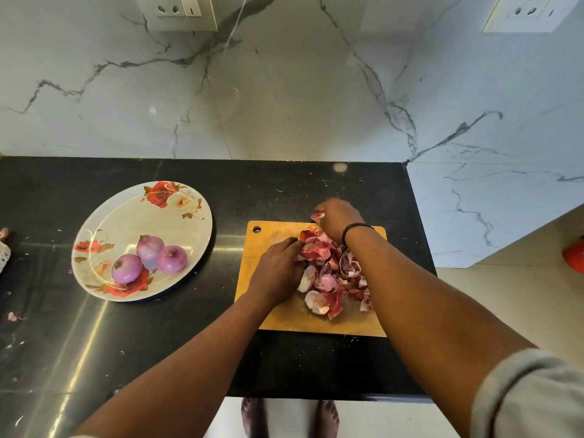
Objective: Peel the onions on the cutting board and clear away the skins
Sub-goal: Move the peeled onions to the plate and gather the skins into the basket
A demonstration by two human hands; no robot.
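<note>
Holding 3 peeled onions (148, 259), floral plate (126, 216), skins (331, 273) on board (268, 238)

A black polished countertop (142, 343) is seen running up to a marbled white wall. On its left part a floral plate (104, 222) is set, and to the right of it, well apart, a wooden cutting board (268, 238) is laid flat, with a hanging hole in its far left corner. Small pale scraps and specks are scattered over the dark surface, and a pinkish skin fragment (12, 316) is found near the left edge. A small part of another object is cut off at the far left.
</note>
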